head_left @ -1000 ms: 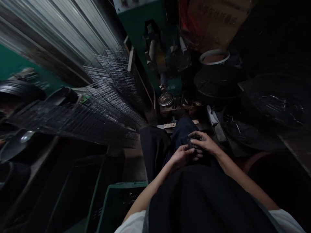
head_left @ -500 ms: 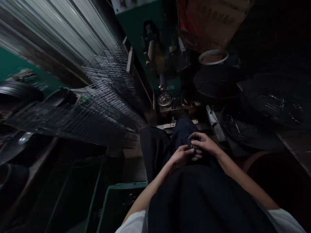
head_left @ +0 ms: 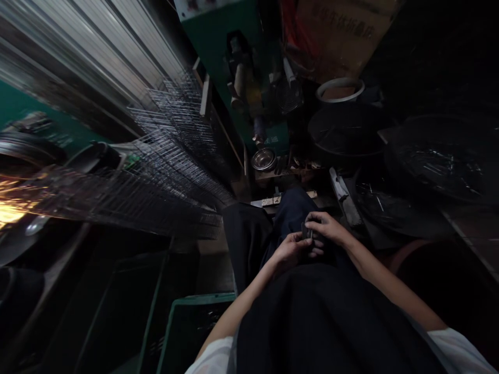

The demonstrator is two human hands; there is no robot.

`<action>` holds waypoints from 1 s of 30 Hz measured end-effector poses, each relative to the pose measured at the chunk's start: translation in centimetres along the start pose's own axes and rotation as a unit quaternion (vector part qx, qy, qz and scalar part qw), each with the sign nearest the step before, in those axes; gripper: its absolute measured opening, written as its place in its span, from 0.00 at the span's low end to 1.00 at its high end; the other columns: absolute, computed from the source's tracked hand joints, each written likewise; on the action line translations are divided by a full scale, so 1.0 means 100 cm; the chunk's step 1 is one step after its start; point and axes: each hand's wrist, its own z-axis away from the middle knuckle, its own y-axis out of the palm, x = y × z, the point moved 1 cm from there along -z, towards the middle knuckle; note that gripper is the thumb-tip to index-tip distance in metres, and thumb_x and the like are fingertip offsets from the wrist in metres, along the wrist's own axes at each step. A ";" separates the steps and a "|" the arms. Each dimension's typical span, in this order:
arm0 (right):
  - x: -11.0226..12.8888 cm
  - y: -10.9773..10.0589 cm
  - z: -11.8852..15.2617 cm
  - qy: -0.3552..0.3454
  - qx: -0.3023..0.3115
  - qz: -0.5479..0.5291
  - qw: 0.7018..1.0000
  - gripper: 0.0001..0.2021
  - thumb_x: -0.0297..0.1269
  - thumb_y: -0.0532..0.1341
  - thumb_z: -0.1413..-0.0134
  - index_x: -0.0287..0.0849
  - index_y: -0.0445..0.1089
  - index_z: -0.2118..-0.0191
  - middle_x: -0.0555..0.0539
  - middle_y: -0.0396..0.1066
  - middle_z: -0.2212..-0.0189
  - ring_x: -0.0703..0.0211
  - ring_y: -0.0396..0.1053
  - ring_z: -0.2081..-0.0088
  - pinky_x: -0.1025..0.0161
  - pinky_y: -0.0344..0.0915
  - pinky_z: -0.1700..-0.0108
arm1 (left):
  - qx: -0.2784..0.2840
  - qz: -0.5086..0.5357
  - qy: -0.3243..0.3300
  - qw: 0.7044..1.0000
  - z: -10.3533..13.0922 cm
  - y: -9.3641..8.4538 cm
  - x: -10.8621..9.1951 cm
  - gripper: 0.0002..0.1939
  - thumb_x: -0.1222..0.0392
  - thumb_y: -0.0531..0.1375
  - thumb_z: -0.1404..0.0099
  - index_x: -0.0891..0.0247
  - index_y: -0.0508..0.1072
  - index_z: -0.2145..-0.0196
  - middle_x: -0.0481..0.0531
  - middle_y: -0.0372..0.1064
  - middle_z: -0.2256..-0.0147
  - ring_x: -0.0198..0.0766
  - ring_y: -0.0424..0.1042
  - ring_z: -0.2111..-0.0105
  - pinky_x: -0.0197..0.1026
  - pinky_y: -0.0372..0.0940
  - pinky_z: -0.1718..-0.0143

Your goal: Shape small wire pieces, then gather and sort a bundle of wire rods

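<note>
Over my lap, my two hands meet at a small dark metal piece [head_left: 307,229] whose kind I cannot make out. My left hand [head_left: 291,246] is closed on its lower side, fingers curled under it. From above and the right, my right hand [head_left: 324,226] pinches it between thumb and fingers. A thin bright edge shows between the fingertips. Beyond my knees, a shiny round metal cup [head_left: 263,159] sits below the green machine [head_left: 275,136], apart from both hands.
Wire mesh panels [head_left: 171,135] lean at the left. Bright orange sparks [head_left: 11,205] show at the far left. On the right stand dark basins [head_left: 345,130] with thin metal pieces in one. A green crate [head_left: 202,299] is by my left side; a cardboard box [head_left: 343,36] stands behind.
Bright orange sparks have appeared at the far left. My right fingers have shifted slightly on the small piece; both hands stay over my lap.
</note>
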 end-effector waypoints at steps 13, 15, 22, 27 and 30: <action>-0.006 -0.035 -0.002 -0.019 -0.180 -0.129 0.975 0.22 0.51 0.62 0.49 0.36 0.58 0.61 0.43 0.70 0.68 0.63 0.66 0.74 0.70 0.60 0.76 | -0.026 -0.037 -0.022 0.999 -0.001 -0.003 0.003 0.16 0.70 0.58 0.36 0.79 0.64 0.51 0.69 0.69 0.58 0.45 0.74 0.64 0.38 0.69 0.68; -0.013 -0.048 0.005 -0.013 -0.200 -0.133 0.971 0.25 0.51 0.65 0.52 0.36 0.60 0.58 0.44 0.69 0.68 0.64 0.65 0.74 0.69 0.63 0.75 | -0.027 -0.034 -0.017 0.999 -0.002 -0.005 0.002 0.18 0.70 0.59 0.36 0.78 0.63 0.49 0.68 0.69 0.58 0.45 0.74 0.64 0.38 0.69 0.67; -0.043 -0.149 0.053 -0.063 -0.419 0.253 0.870 0.18 0.47 0.58 0.44 0.38 0.70 0.55 0.45 0.71 0.61 0.54 0.70 0.60 0.58 0.67 0.56 | -0.067 -0.046 -0.027 0.996 -0.004 -0.001 -0.001 0.18 0.72 0.58 0.36 0.79 0.63 0.49 0.69 0.69 0.58 0.46 0.74 0.63 0.38 0.69 0.67; -0.042 -0.201 0.070 0.031 -0.473 0.494 0.728 0.26 0.49 0.54 0.46 0.36 0.70 0.49 0.35 0.67 0.55 0.43 0.69 0.58 0.49 0.65 0.53 | -0.029 -0.038 -0.017 0.999 -0.003 0.003 0.001 0.18 0.70 0.61 0.38 0.77 0.65 0.51 0.70 0.69 0.56 0.49 0.74 0.60 0.38 0.69 0.67; -0.026 -0.169 0.051 -0.095 -0.403 0.373 0.830 0.23 0.51 0.57 0.44 0.37 0.72 0.52 0.41 0.70 0.56 0.49 0.68 0.53 0.54 0.63 0.48 | -0.027 -0.028 -0.013 0.999 -0.005 0.004 0.002 0.16 0.72 0.60 0.38 0.79 0.65 0.52 0.71 0.69 0.58 0.50 0.74 0.61 0.38 0.69 0.67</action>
